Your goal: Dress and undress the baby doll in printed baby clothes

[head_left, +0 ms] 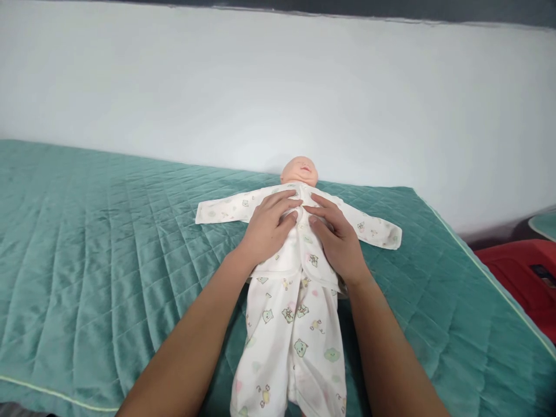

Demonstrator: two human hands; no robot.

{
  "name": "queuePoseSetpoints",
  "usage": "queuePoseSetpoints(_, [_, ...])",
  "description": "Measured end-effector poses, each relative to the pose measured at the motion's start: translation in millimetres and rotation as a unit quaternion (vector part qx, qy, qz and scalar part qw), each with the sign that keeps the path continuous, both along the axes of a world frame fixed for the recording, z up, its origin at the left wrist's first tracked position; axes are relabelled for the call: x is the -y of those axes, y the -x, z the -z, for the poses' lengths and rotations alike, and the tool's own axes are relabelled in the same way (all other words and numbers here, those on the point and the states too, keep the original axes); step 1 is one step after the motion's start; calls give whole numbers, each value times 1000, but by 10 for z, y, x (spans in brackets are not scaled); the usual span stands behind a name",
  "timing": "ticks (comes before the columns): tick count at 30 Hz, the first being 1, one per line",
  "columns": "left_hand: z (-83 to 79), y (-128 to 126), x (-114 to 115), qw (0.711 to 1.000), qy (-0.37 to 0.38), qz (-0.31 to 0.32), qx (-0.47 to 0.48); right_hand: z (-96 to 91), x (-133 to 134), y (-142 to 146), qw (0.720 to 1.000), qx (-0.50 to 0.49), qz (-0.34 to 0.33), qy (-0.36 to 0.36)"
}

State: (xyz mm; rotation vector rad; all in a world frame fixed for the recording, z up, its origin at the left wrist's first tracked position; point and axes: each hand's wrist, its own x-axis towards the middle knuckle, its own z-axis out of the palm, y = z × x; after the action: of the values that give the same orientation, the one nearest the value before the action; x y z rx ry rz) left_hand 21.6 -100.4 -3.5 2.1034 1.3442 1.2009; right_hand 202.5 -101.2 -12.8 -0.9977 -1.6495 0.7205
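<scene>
A baby doll lies on its back with its head toward the wall. It wears a white printed top with the sleeves stretched out to both sides, and matching white trousers. My left hand rests on the left side of the doll's chest, fingers apart and pointing inward. On the other side of the chest lies my right hand, its fingers likewise spread on the cloth. The two hands nearly meet at the top's front edge, and neither grasps anything visible. The doll's feet are hidden or out of view.
A green quilted cover spreads beneath the doll, with a pale trim along its edges. Behind it stands a white wall. A red plastic object sits beyond the right edge.
</scene>
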Motion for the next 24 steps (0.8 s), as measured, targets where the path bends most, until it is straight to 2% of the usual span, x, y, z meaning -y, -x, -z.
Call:
queuePoseSetpoints(4, [16, 8, -4, 1000, -2, 3, 10, -3, 1, 19, 999, -44, 14, 5])
queuePoseSetpoints(8, [35, 41, 25, 997, -9, 15, 71, -4, -9, 9, 993, -104, 50, 22])
queuePoseSetpoints(12, [-9, 65, 82, 995, 10, 42, 91, -23, 1, -26, 995, -78, 56, 29])
queuePoseSetpoints(18, [-77, 96, 119, 990, 41, 70, 118, -45, 55, -4, 1000, -20, -2, 2])
queuePoseSetpoints(22, [-20, 133, 64, 985, 21, 82, 151, -33, 26, -45, 999, -39, 7, -1])
queuePoseSetpoints(24, [53, 155, -14, 984, 17, 51, 169, 7, -55, -121, 998, -49, 40, -4])
